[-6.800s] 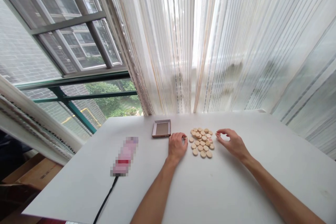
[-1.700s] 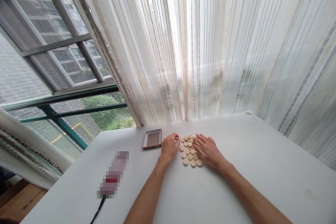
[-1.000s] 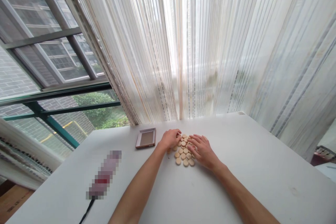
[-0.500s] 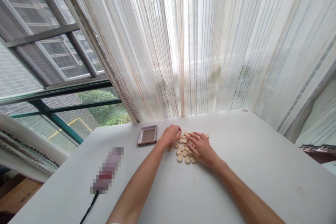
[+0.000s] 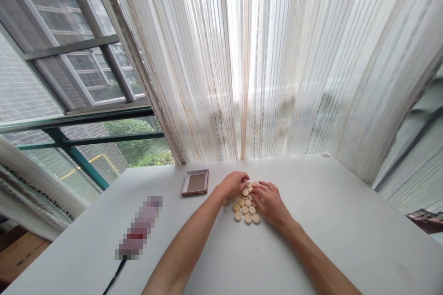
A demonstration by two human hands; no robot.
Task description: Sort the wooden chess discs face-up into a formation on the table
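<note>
Several round wooden game pieces (image 5: 245, 209), pale and flat like Chinese chess pieces, lie in a loose cluster on the white table (image 5: 332, 221). A red mark shows on one piece beside my right fingers. My left hand (image 5: 236, 184) rests at the cluster's far left edge, its fingers bent and a little apart at the pieces; part of its fingertips is hidden. On the right side, my right hand (image 5: 271, 200) arches over the pieces with fingers spread, touching some of them. Neither hand visibly lifts a piece.
A shallow open box (image 5: 195, 182) with a brown base stands left of my left hand. Farther left lies a blurred-out long object (image 5: 140, 228) with a black cord (image 5: 116, 274). Striped sheer curtains (image 5: 270, 64) hang along the table's far edge, beside a window.
Both hands have drawn nearer each other around the far part of the cluster. Far pieces sit closer together. The view has shifted slightly.
</note>
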